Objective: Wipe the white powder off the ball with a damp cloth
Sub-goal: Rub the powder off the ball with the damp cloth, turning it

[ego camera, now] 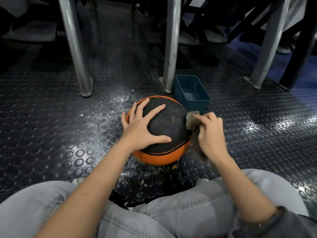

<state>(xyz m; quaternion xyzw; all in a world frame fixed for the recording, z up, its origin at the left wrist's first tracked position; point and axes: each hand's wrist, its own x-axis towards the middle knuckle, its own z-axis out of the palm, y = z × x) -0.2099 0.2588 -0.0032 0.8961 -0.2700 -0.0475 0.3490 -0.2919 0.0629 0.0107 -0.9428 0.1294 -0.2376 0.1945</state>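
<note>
ball point(164, 124): pebbled rubber | floor point(51, 117): glossy studded rubber | bin point(190, 88): matt plastic

Dark rubber floor point(51, 117) with raised round studs, filling the frame, glossy with reflections at lower left and at right. At centre, resting directly on it, an orange and black ball point(161, 157). Just beyond the ball toward upper right, a blue rectangular tub point(193, 104), open-topped, standing flat. White powder point(109, 114) scattered over the studs left of the ball and below it, thickest near the ball. Three metal legs point(77, 54) planted on the floor across the upper half, the middle one just beside the tub. A small pale scrap point(132, 90) above the ball; a yellowish crumb point(174, 167) at its lower edge.
</note>
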